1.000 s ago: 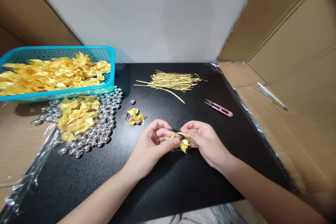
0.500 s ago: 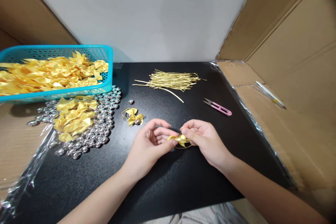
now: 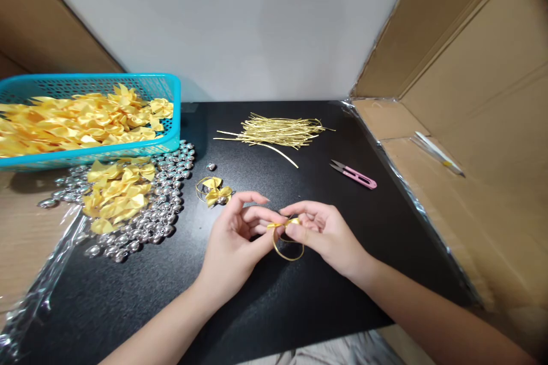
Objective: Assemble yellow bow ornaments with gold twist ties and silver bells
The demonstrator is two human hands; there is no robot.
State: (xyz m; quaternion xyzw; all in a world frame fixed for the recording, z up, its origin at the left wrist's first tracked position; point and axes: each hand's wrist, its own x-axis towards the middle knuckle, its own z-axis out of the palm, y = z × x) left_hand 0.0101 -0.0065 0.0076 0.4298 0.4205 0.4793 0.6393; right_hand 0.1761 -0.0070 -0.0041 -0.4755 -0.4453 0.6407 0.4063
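Between my two hands is a yellow ribbon bow (image 3: 294, 221), partly covered by fingers. My left hand (image 3: 240, 234) pinches its left end between thumb and fingers. The thumb and fingers of my right hand (image 3: 327, 234) close on its right side. A loop of gold cord (image 3: 289, 259) hangs down from the bow toward me, over the black table (image 3: 257, 308). Left of my hands lie yellow bows with a gold cord loop (image 3: 217, 193) and a silver bell on the tabletop. Whether a bell is on the held bow is hidden.
A blue basket (image 3: 176, 120) of yellow bows stands at the left. Before it, yellow bows (image 3: 120, 194) lie on many silver bells (image 3: 160, 231). Gold cords (image 3: 278, 131) are piled at the back. Pink thread snips (image 3: 357, 177) lie right, with a single bell (image 3: 211, 166) left of centre.
My right hand has shifted slightly left, closer to my left hand. The held bow has turned, and the cord loop now hangs lower and shows more clearly.
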